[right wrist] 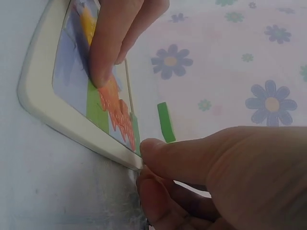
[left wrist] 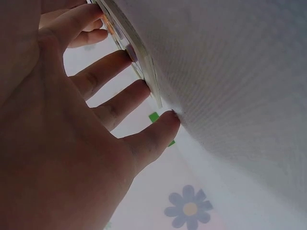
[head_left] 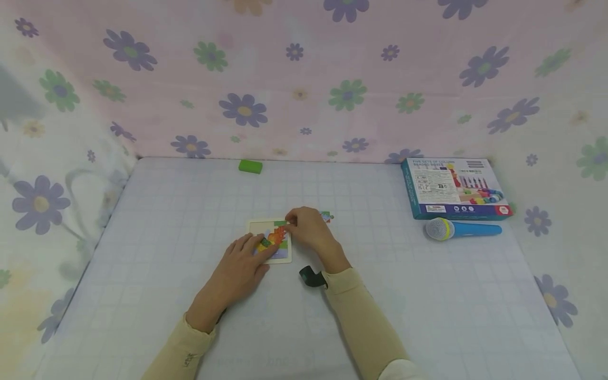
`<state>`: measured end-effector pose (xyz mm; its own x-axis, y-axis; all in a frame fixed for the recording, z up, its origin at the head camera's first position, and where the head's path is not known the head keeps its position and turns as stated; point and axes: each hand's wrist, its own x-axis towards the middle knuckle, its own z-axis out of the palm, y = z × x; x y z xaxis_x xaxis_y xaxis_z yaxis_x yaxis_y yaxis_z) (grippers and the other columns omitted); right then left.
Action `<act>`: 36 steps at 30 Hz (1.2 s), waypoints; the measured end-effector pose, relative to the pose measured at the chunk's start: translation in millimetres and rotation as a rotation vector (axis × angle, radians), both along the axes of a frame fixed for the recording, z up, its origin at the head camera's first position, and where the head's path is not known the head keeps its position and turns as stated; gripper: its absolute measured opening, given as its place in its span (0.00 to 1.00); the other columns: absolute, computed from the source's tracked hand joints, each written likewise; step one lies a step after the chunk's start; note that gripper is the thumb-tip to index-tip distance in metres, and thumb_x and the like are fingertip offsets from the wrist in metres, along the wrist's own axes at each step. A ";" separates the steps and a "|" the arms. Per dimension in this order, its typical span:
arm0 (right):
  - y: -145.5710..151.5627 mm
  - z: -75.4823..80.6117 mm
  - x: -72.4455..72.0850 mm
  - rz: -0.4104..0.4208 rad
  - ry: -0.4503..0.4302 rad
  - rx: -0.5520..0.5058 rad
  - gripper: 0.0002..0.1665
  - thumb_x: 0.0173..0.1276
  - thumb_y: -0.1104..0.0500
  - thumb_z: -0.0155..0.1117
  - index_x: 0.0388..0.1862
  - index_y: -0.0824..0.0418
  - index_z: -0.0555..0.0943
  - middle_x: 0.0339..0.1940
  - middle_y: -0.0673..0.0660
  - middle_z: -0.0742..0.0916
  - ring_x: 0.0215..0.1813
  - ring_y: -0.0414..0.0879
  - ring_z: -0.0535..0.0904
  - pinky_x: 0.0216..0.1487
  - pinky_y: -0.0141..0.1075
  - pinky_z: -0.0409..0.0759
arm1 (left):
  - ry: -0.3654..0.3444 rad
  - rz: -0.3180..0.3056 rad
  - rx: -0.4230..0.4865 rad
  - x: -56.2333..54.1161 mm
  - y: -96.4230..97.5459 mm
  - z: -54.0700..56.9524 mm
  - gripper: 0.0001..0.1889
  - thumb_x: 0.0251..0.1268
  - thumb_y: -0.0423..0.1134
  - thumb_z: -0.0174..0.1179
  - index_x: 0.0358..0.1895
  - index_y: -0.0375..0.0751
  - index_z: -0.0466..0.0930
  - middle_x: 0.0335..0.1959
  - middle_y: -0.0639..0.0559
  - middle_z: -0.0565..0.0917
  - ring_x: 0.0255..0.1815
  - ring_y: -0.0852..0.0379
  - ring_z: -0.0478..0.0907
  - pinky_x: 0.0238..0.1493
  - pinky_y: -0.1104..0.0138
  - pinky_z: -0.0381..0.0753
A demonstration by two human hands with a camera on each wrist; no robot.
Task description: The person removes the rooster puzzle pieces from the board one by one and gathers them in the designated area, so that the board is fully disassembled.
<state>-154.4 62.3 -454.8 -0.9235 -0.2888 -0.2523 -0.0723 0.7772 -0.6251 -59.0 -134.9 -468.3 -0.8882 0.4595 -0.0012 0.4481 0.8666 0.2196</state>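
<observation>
A small jigsaw puzzle in a cream frame (head_left: 288, 258) lies on the table, its picture orange, yellow, green and blue. Across its left side rests my left hand (head_left: 243, 266), fingers spread, one fingertip (right wrist: 100, 72) on the picture. From the left wrist view, the left hand (left wrist: 91, 120) reaches along the frame's edge (left wrist: 152, 86). My right hand (head_left: 311, 232) pinches the frame's upper right corner, the thumb (right wrist: 177, 155) against the green edge of the picture and curled fingers below. Just beyond the right hand, a loose puzzle piece (head_left: 326, 216) is partly hidden.
At the back stands a green block (head_left: 250, 167). A boxed toy set (head_left: 456, 189) lies at the back right, with a blue toy microphone (head_left: 467, 229) in front of it. A black curved object (head_left: 311, 276) sits by the right cuff. Flowered cloth (head_left: 304, 79) rises behind the table.
</observation>
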 end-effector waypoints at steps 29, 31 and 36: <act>2.2 -1.7 -1.8 -0.048 -0.074 -0.077 0.10 0.74 0.58 0.64 0.51 0.58 0.86 0.42 0.53 0.88 0.44 0.46 0.80 0.51 0.40 0.80 | -0.043 0.007 -0.007 0.2 0.8 4.3 0.25 0.71 0.45 0.64 0.71 0.58 0.76 0.72 0.40 0.72 0.73 0.34 0.68 0.70 0.39 0.71; 2.5 -2.1 -1.9 -0.048 -0.075 -0.076 0.10 0.74 0.58 0.64 0.51 0.57 0.86 0.42 0.53 0.88 0.44 0.46 0.81 0.51 0.40 0.80 | -0.050 0.009 -0.007 0.4 0.9 4.9 0.25 0.72 0.45 0.64 0.71 0.58 0.76 0.72 0.40 0.72 0.74 0.34 0.67 0.70 0.39 0.70; 3.6 -2.4 -2.3 -0.048 -0.073 -0.084 0.10 0.74 0.58 0.64 0.51 0.57 0.85 0.43 0.53 0.88 0.45 0.46 0.81 0.53 0.41 0.80 | -0.044 0.007 0.006 0.4 0.5 4.8 0.25 0.71 0.45 0.64 0.71 0.57 0.76 0.72 0.40 0.72 0.74 0.33 0.67 0.70 0.39 0.70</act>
<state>-156.7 65.8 -457.3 -0.9170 -0.2674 -0.2959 0.0119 0.7233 -0.6904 -58.6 -134.4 -463.5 -0.8907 0.4531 -0.0376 0.4314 0.8685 0.2442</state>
